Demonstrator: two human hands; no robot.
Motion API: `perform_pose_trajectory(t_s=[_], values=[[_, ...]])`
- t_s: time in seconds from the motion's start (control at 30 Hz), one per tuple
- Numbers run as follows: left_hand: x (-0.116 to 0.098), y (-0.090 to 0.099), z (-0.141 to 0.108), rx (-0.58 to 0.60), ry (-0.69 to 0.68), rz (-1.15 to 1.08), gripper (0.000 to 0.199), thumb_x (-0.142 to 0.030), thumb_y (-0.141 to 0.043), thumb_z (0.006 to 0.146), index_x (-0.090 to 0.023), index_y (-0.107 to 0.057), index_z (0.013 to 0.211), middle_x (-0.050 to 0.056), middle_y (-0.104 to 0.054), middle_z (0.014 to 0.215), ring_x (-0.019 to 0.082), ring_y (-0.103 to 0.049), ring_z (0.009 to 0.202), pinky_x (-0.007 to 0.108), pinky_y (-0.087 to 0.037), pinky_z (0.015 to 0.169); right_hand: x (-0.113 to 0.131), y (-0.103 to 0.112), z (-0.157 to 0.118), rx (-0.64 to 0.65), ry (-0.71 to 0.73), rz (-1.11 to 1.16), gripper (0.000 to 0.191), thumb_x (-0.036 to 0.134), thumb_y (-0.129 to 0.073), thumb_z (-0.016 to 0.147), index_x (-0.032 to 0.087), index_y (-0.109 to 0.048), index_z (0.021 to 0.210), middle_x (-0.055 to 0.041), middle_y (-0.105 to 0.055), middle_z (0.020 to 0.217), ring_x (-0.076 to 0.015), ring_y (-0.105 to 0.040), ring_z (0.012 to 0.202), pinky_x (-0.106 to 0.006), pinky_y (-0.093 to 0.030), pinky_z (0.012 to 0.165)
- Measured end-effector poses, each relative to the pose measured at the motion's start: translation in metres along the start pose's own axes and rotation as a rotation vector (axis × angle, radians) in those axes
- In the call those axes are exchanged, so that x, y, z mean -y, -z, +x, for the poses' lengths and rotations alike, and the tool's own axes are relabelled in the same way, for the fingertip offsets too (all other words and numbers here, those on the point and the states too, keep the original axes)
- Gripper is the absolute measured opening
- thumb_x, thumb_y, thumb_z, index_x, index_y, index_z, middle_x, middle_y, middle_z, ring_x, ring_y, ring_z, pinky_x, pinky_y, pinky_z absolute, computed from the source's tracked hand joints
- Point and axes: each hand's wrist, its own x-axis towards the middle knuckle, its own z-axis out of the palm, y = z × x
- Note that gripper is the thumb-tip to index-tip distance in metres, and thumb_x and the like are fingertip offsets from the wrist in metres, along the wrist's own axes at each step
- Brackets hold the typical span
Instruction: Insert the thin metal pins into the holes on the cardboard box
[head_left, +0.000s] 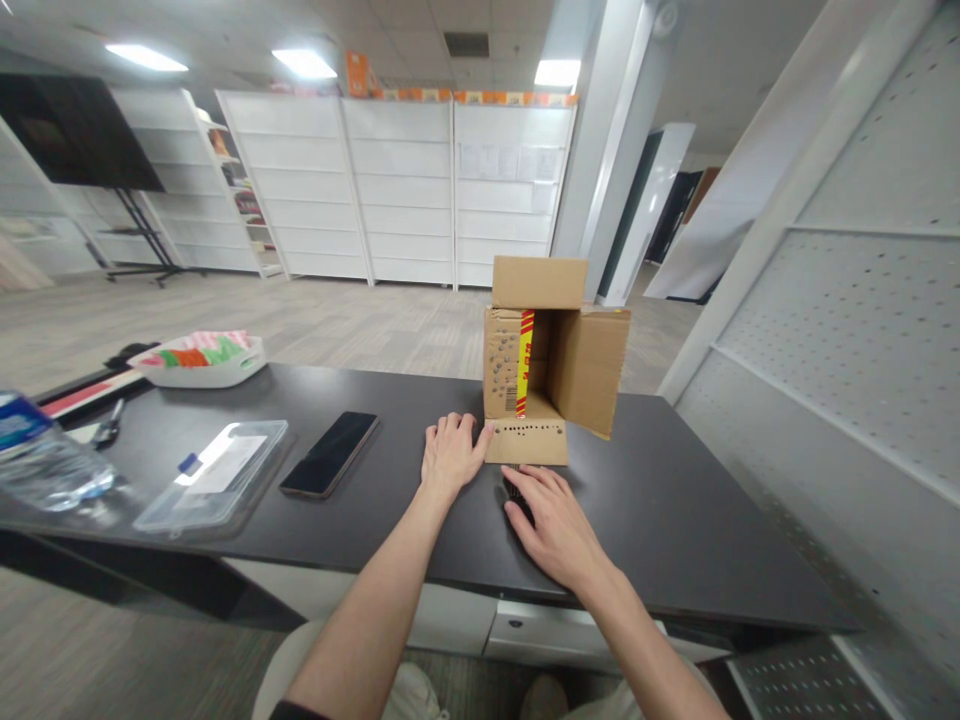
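Observation:
An open cardboard box point(502, 365) lies on its side on the dark table, its mouth facing me. Yellow and red tape point(525, 360) runs down its front, and the lower flap point(526, 442) with a row of small holes rests on the tabletop. My left hand point(452, 455) lies flat, fingers spread, its thumb at the left edge of that flap. Just in front of the flap, my right hand point(553, 520) curves over a small black ridged object point(516, 492), with thumb and forefinger around it. Most of that object is hidden under the hand.
On the left of the table point(675, 510) are a phone point(330, 455), a clear plastic case point(217, 475), a water bottle point(49, 460) and a white tray point(202, 372) of colourful pieces. A perforated white panel point(862, 330) rises at the right.

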Motion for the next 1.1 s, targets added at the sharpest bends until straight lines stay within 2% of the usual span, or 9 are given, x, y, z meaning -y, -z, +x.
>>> perform_pose_trajectory(t_s=[0.2, 0.43, 1.1], values=[[-0.001, 0.001, 0.0, 0.018, 0.012, -0.01, 0.054, -0.058, -0.021, 0.092, -0.021, -0.059, 0.102, 0.01, -0.058, 0.105, 0.025, -0.049, 0.104, 0.04, -0.033, 0.091, -0.001, -0.001, -0.001, 0.0, 0.007, 0.001, 0.043, 0.019, -0.046, 0.088, 0.021, -0.048, 0.131, -0.0072, -0.059, 0.124, -0.0217, -0.047, 0.119, -0.043, -0.036, 0.103], [-0.002, 0.001, 0.0, 0.008, 0.009, 0.004, 0.053, -0.057, -0.022, 0.092, -0.021, -0.059, 0.103, 0.01, -0.059, 0.104, 0.025, -0.05, 0.102, 0.04, -0.034, 0.09, -0.003, -0.004, 0.001, -0.051, -0.048, 0.017, 0.043, 0.017, -0.05, 0.084, 0.02, -0.051, 0.126, -0.008, -0.059, 0.122, -0.0224, -0.049, 0.115, -0.042, -0.038, 0.1], [0.0, -0.001, 0.001, -0.003, 0.002, -0.006, 0.052, -0.057, -0.022, 0.092, -0.021, -0.058, 0.102, 0.009, -0.059, 0.104, 0.024, -0.05, 0.102, 0.039, -0.034, 0.09, -0.007, 0.0, 0.013, 0.034, 0.007, 0.01, 0.041, 0.015, -0.046, 0.081, 0.02, -0.055, 0.121, -0.0079, -0.059, 0.121, -0.021, -0.047, 0.117, -0.041, -0.033, 0.102]])
